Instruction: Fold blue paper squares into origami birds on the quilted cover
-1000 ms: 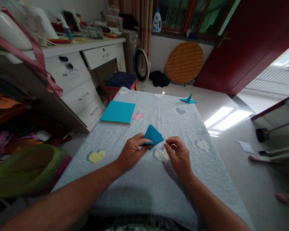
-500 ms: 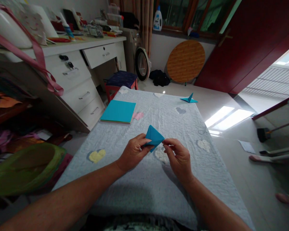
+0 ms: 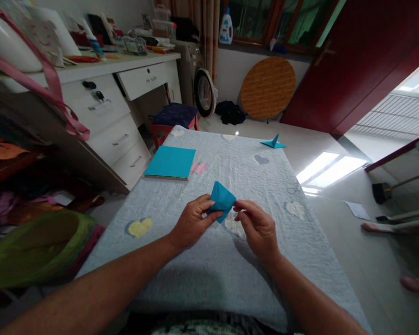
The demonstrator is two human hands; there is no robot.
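A small sheet of blue origami paper (image 3: 222,197), folded into a pointed, diamond-like shape, is raised over the near middle of the table. My left hand (image 3: 194,217) is closed on its left side, with the thumb in front and fingers behind. At the paper's right corner, the curled fingertips of my right hand (image 3: 258,228) touch the edge; the thumb sits slightly lower. Far left on the table lies a stack of square paper (image 3: 171,162) with a blue sheet on top. A finished-looking folded blue paper piece (image 3: 274,142) with an upright point rests near the far right corner.
A pale blue cloth (image 3: 181,270) with heart patches covers the table. Beyond its far left corner is a stool (image 3: 174,115) with a dark seat. White drawers (image 3: 104,121) stand at the left, above a green-lined bin (image 3: 38,251). A round wooden board (image 3: 268,88) leans against the back wall.
The folded paper has tilted slightly, so its front face shows wider and its lower point sits a little lower. Both hands stay in nearly the same place. The view has shifted slightly.
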